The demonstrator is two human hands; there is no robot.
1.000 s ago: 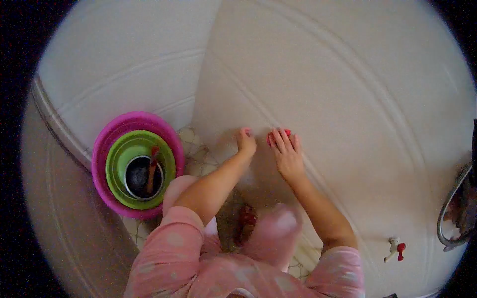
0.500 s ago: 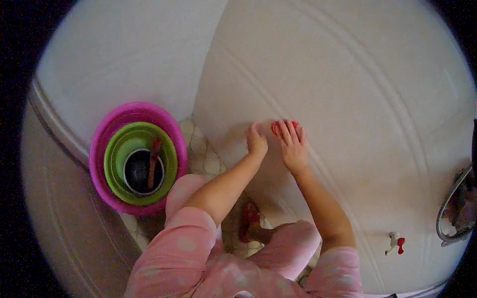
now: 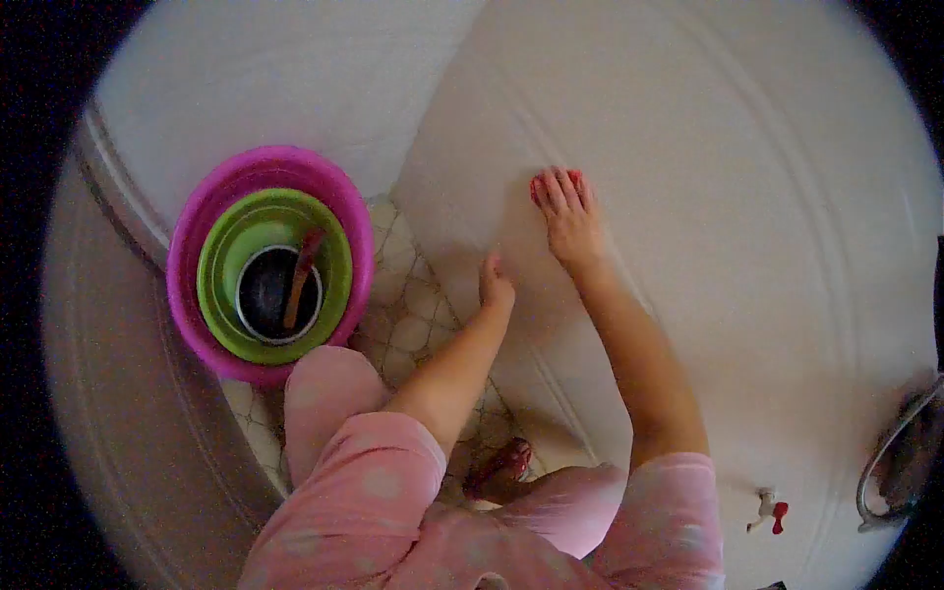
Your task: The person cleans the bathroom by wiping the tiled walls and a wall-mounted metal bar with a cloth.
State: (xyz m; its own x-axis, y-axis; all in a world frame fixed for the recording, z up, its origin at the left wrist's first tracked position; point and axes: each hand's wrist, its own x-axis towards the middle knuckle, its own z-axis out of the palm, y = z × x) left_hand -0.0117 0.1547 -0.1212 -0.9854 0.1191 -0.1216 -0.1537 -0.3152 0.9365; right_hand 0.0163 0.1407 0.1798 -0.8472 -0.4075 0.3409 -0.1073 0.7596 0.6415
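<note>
My right hand [image 3: 570, 221] is spread over a small red scrubber or cloth [image 3: 576, 180], pressing it flat against the pale wall [image 3: 728, 246]. Lower and to the left, my left hand [image 3: 496, 281] is close to the same wall with its fingers bent. Whether anything is inside those fingers is hidden. Red shows at the edges of the right fingers, so the exact shape of the red thing is unclear.
On the left, a pink basin [image 3: 187, 320] holds a green basin [image 3: 222, 330], with a dark pot [image 3: 264, 295] and a wooden-handled brush [image 3: 299, 281] inside. A red-handled tap [image 3: 767, 511] and a hose [image 3: 867, 482] are at lower right. Patterned floor tiles [image 3: 408, 315] lie below.
My right hand has slid up the wall with the red thing. My left hand is now farther below it. The view has shifted, and the basins appear higher.
</note>
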